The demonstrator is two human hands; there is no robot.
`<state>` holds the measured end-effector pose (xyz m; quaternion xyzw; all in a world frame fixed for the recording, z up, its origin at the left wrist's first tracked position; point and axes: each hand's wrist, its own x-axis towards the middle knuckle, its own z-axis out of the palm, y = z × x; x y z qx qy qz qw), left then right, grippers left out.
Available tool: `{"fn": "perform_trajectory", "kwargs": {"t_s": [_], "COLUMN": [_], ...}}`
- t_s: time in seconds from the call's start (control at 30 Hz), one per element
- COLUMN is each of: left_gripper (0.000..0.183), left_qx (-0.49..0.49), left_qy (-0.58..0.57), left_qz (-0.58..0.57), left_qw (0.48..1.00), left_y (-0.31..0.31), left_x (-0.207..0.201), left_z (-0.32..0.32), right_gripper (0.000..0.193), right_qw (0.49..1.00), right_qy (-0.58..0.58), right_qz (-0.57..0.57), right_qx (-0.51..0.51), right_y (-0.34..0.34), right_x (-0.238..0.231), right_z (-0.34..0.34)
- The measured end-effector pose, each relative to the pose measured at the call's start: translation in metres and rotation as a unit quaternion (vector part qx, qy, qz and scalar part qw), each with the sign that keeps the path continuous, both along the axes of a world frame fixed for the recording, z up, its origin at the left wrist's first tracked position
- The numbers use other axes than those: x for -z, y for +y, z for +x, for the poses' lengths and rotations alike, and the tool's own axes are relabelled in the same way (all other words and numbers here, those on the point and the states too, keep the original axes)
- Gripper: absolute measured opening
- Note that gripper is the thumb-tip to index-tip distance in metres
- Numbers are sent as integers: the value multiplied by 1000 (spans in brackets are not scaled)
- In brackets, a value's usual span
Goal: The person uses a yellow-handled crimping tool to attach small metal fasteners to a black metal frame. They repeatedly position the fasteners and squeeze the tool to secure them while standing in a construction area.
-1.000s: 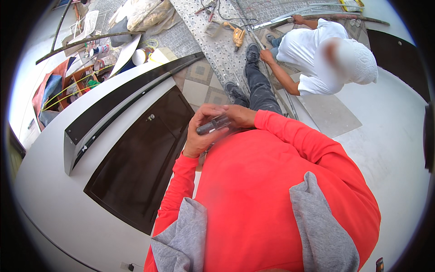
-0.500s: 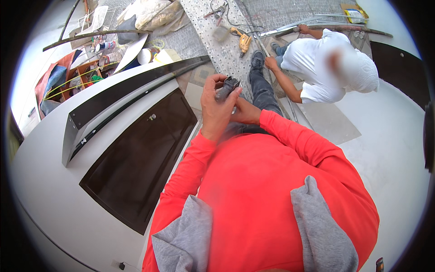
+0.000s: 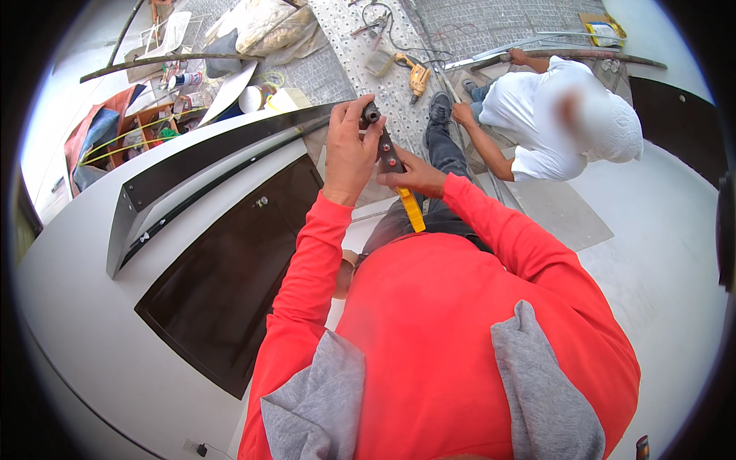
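Note:
Both my hands are raised in front of my chest on one dark metal hand tool that looks like a hand riveter. A round, hollow tip shows at its upper end, with two round studs along its body and a yellow handle hanging below. My left hand wraps its fingers round the upper end, close to the tip. Lower down, my right hand grips the body just above the yellow part. Fingers hide some of the tool.
A perforated metal plank carries a yellow power drill and cords. At right a person in white crouches, holding a long pole. A dark ledge juts from the white wall at left. Clutter lies at far left.
The tool has been turned and raised slightly; its studs and yellow handle now show. My left hand has moved up and a little left. The person in white is nearly unmoved.

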<state>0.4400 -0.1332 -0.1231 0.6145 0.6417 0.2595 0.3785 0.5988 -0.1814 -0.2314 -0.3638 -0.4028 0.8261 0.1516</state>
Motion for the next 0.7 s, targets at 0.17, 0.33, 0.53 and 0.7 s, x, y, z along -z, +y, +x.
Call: {"fn": "perform_trajectory", "kwargs": {"t_s": [0.17, 0.33, 0.53, 0.7], "left_gripper": [63, 70, 49, 48], "left_qx": [-104, 3, -10, 4], "left_qy": [-124, 35, 51, 34], "left_qz": [-46, -25, -160, -203], "left_qw": [986, 999, 986, 979], "left_y": [-14, -36, -40, -40], "left_x": [13, 29, 26, 11], "left_z": [1, 9, 10, 10], "right_gripper": [57, 71, 92, 93], "right_qw": [993, 995, 976, 960], "right_qy": [33, -75, -95, -91], "right_qz": [89, 71, 173, 245], "right_qx": [71, -2, -93, -105], "right_y": [-5, -16, -14, 3], "right_x": [-5, 29, 33, 9], "right_z": [9, -10, 4, 23]}}
